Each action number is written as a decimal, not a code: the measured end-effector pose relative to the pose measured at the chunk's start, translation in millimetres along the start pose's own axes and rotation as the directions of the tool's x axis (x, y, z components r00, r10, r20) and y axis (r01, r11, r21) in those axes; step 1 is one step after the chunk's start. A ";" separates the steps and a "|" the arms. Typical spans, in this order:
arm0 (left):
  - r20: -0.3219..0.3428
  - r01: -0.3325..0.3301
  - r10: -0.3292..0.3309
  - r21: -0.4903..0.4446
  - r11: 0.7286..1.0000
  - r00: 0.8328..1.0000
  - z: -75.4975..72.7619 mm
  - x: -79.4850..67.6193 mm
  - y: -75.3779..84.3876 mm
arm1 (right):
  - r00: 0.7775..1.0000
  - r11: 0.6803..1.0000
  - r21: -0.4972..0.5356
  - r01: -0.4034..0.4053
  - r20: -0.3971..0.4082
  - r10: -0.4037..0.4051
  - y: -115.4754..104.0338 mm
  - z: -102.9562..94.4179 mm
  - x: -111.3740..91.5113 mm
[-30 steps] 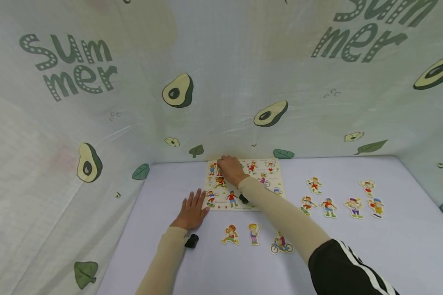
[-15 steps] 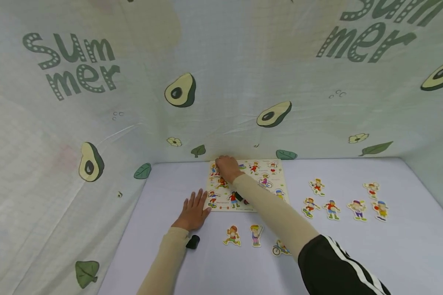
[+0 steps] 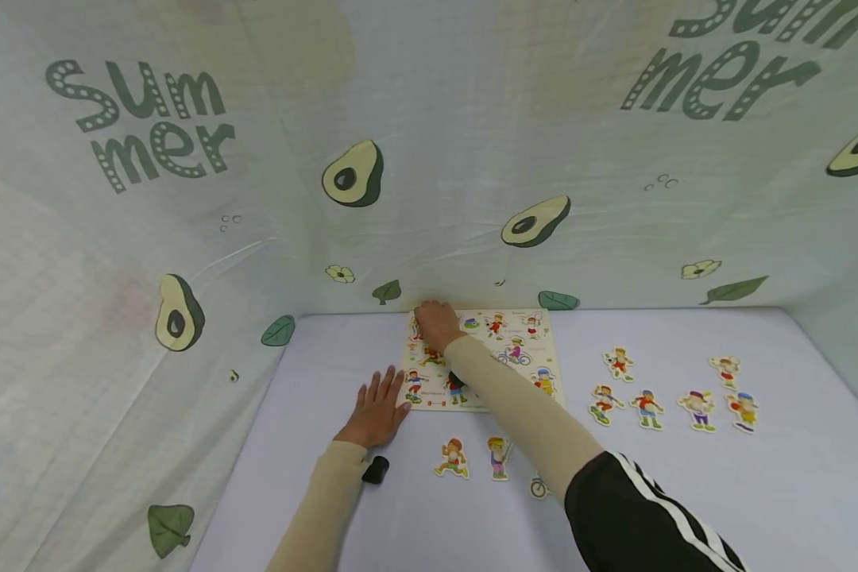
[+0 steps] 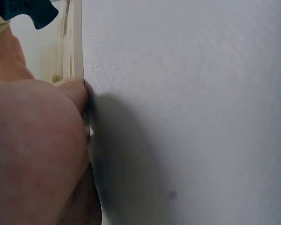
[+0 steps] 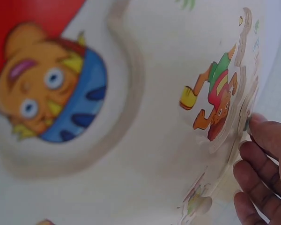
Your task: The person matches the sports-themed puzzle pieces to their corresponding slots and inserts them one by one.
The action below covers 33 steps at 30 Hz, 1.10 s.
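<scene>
Head | left hand (image 3: 376, 411): spread flat, empty | right hand (image 3: 438, 326): bent over board (image 3: 542, 349), hold unclear

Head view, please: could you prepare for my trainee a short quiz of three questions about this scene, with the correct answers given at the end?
1. In the head view, how many loose pieces lie to the right of the puzzle board?
2. True or false: the left grip holds one of the loose pieces.
3. What hides part of the piece with the wheel?

Key:
1. Six.
2. False. The left grip lies on the table beside the board, its fingers spread.
3. The right arm, which reaches across to the board.
</scene>
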<state>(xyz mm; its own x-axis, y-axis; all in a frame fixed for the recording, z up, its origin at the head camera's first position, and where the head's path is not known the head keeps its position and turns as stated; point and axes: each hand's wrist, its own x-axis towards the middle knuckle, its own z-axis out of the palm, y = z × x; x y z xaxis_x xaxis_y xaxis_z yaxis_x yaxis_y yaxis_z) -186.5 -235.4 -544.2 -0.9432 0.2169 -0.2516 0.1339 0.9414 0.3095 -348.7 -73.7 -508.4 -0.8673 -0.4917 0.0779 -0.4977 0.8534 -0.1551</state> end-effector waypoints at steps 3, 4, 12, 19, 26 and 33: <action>-0.014 -0.003 0.003 0.004 1.000 1.000 1.3 0.6 -0.6 | 1.000 1.000 -0.013 0.005 -0.005 -0.005 -1.7 1.3 2.7; -0.019 -0.006 0.006 0.004 1.000 1.000 1.9 0.7 -0.6 | 1.000 1.000 -0.013 0.006 -0.005 -0.006 -2.3 1.6 3.4; -0.014 -0.009 0.009 0.015 1.000 1.000 2.5 0.6 0.8 | 1.000 1.000 -0.018 0.018 0.003 -0.018 -4.8 4.3 8.5; 0.009 0.000 0.000 0.026 1.000 1.000 -0.9 -0.3 1.6 | 1.000 0.999 -0.038 0.011 -0.009 -0.012 -7.3 3.5 7.6; 0.014 0.002 -0.002 0.007 1.000 1.000 -0.1 -0.5 4.3 | 1.000 0.998 -0.061 0.014 -0.003 -0.015 -1.6 -11.3 -9.1; 0.008 0.002 -0.002 0.007 1.000 1.000 -1.3 -2.3 0.8 | 0.999 0.996 -0.084 0.026 -0.042 -0.029 9.2 -29.8 -30.3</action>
<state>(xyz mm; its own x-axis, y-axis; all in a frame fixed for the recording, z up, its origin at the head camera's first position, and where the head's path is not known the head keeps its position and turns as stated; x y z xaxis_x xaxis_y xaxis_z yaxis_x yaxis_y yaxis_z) -184.6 -235.5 -542.2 -0.9409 0.2169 -0.2600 0.1339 0.9436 0.3027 -327.3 -45.8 -482.8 -0.8519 -0.5089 0.1238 -0.5190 0.8519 -0.0699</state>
